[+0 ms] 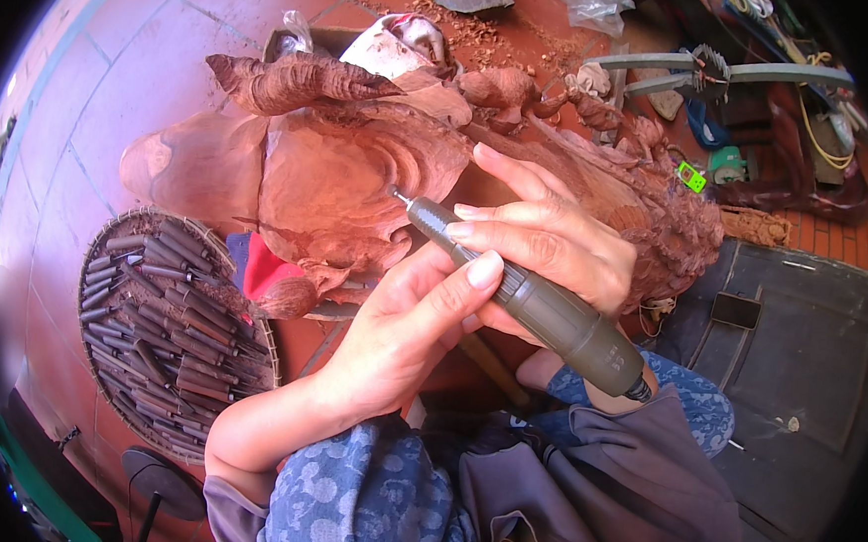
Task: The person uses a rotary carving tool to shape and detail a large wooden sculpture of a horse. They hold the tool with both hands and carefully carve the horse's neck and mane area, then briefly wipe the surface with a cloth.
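Note:
A dark olive rotary carving handpiece (555, 323) slants across the middle, its thin metal bit pointing up and left. The bit's tip is at or just above the carved folds of a large reddish-brown wood carving (330, 185); contact cannot be made out. My right hand (565, 244) lies over the handpiece from the right, fingers curled onto its front part. From below, my left hand (401, 319) grips the same handpiece, thumb pressed along its side near the grooved collar. The left fingers are partly hidden behind the tool.
A round woven basket (90, 325) of dark-handled carving tools stands at the left. A white cloth (398, 48) lies behind the carving. Wood shavings (542, 49) and a plastic bag (599, 5) are on the tiled floor. At right are a dark panel (797, 343) and a green measuring device (691, 177).

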Motion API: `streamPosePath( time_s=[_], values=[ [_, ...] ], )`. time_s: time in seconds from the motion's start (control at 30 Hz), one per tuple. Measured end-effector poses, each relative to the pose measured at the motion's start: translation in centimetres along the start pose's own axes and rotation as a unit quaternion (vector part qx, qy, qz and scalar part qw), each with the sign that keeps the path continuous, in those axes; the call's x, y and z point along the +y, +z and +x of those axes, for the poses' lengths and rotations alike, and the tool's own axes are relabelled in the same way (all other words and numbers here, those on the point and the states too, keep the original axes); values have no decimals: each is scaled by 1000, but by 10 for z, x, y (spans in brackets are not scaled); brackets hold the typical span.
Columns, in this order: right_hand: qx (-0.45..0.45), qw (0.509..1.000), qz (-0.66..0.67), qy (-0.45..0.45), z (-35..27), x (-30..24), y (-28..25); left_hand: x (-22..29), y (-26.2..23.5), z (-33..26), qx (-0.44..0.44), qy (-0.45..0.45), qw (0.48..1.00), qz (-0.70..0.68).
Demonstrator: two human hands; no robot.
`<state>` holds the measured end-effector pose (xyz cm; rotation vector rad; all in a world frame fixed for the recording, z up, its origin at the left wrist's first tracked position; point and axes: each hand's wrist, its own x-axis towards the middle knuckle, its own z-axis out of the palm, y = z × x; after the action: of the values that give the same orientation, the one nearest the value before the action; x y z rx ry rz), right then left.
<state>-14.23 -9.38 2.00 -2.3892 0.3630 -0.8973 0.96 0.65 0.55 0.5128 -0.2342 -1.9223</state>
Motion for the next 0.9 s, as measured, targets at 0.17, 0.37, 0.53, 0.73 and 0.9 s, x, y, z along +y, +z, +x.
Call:
streamPosePath(
  time_s=[0.17, 0.37, 0.53, 0.73, 0.9],
  values=[
    [0, 1000, -8, 10, 0, 0, -1, -1, -4, 4, -21, 17, 1000, 2],
    [15, 1000, -1, 13, 2, 4, 1, 1, -2, 11, -32, 48, 998, -22],
    [10, 999, -29, 11, 6, -4, 4, 0, -5, 2, -40, 47, 998, -25],
    [19, 999, -28, 5, 7, 1, 6, 1, -6, 6, -39, 53, 997, -40],
    [30, 999, -17, 5, 10, 6, 8, 1, -9, 10, -41, 73, 995, -52]
  ],
)
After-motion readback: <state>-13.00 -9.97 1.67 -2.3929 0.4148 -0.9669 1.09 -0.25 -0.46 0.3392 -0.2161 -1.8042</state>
